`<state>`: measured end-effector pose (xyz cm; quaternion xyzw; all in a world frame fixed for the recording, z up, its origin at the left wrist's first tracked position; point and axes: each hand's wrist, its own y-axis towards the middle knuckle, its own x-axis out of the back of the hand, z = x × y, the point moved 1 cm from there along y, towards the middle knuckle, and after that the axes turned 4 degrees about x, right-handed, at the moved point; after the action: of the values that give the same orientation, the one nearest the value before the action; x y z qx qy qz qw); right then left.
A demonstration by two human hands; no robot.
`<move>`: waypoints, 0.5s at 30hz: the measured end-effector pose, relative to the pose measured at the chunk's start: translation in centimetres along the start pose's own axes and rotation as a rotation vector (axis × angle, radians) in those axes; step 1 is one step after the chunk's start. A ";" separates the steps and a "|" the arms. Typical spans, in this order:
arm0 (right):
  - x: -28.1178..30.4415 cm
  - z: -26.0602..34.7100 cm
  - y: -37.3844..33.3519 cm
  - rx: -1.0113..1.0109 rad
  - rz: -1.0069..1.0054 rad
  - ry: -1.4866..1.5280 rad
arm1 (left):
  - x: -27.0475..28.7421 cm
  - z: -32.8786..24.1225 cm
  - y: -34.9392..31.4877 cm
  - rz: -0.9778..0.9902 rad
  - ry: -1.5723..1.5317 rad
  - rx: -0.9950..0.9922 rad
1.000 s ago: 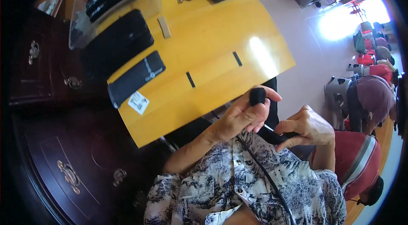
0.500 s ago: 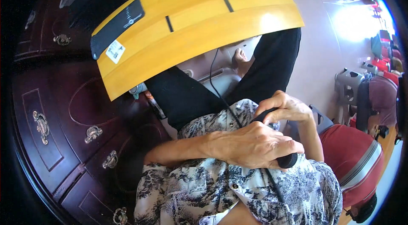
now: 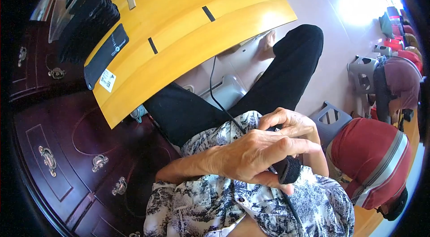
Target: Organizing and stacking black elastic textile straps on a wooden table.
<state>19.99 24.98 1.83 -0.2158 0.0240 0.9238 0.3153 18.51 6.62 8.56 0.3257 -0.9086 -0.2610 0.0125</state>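
Observation:
In front of my shirt, my left hand (image 3: 251, 154) is closed around a rolled-up piece of black fabric (image 3: 289, 170). The roll's fuzzy near end sticks out between thumb and fingers. My right hand (image 3: 291, 125) sits just beyond, its bent fingers gripping the far end of the same roll; most of that end is hidden behind the left hand. A thin black cable (image 3: 212, 87) runs from under the table across my lap and behind my hands.
Ahead is a yellow table (image 3: 179, 60) bearing a flat black piece (image 3: 107, 53) with a white label (image 3: 107, 80), a stack of black pieces (image 3: 89, 26) and two short black strips. Dark drawers (image 3: 53, 165) stand left; a grey stool (image 3: 329, 122) and a person in red (image 3: 371, 161) are at right.
The left hand's fingers have lifted and spread somewhat, with the roll's near end turned into view. My right hand stays at the far end. The view has shifted, moving the table left.

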 end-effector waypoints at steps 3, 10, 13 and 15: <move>-0.4 0.5 1.3 0.010 0.013 -0.049 | 1.6 0.0 -0.2 0.001 0.057 -0.029; -1.1 1.4 4.7 -0.059 -0.164 -0.415 | 4.7 0.8 -1.5 -0.115 -0.033 0.061; -1.5 0.2 5.4 -0.073 -0.197 -0.389 | 5.4 1.1 -1.9 -0.075 -0.019 0.136; -1.5 0.5 5.8 -0.081 -0.201 -0.386 | 5.5 1.4 -1.9 -0.095 -0.012 0.133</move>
<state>17.41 19.58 2.39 -0.0488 -0.0957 0.9121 0.3957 15.05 2.70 5.62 0.3669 -0.9076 -0.2021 -0.0269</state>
